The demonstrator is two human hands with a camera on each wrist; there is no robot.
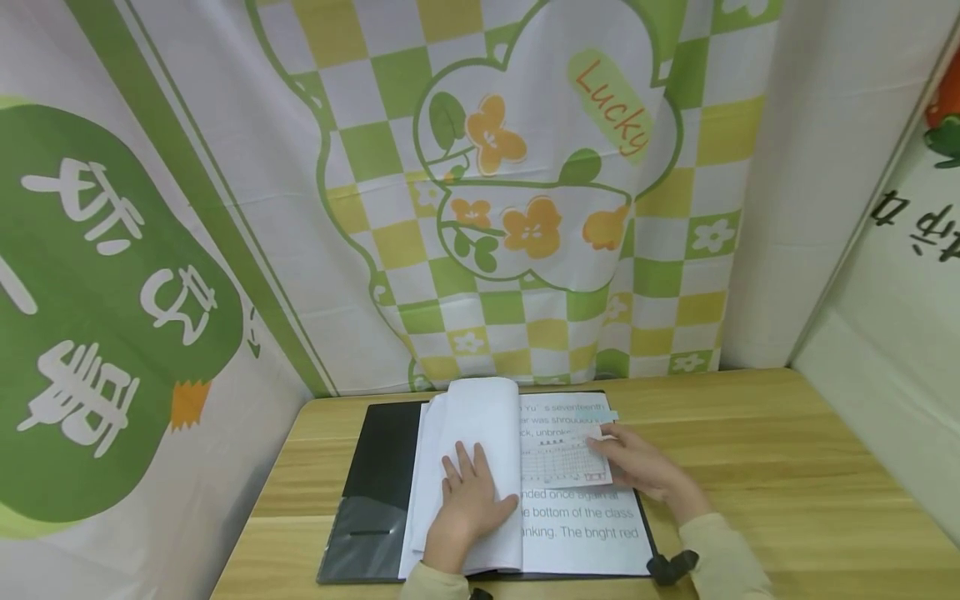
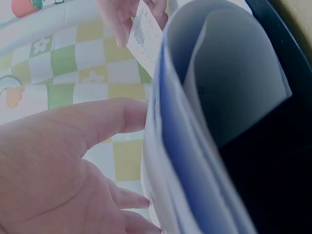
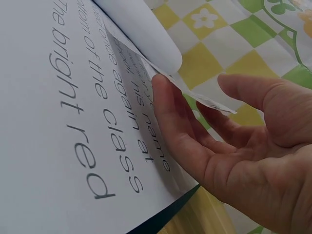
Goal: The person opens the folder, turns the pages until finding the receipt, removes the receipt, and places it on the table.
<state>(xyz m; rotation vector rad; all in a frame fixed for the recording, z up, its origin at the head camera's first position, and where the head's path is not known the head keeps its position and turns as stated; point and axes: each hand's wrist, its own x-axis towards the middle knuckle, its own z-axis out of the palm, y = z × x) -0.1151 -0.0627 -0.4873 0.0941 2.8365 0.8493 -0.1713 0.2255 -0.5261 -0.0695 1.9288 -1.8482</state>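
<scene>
My left hand [image 1: 468,512] rests spread on the turned white pages [image 1: 480,417] of an open black folder [image 1: 375,475]. In the left wrist view those pages [image 2: 180,156] bulge in a loose curl beside the fingers. My right hand [image 1: 645,467] holds a small printed slip [image 1: 562,461] with a table grid by its right side, above the right-hand page [image 1: 577,550] of large text. In the right wrist view the slip [image 3: 209,101] is seen nearly edge-on, lying between the bent fingers and the thumb, which looks a little apart from it.
The folder lies on a wooden table [image 1: 787,500] that extends on both sides. A patterned cloth [image 1: 525,333] hangs behind the table, with printed cloth [image 1: 75,292] at the left too. A pale blue tab [image 1: 613,416] sticks out at the page's upper right edge.
</scene>
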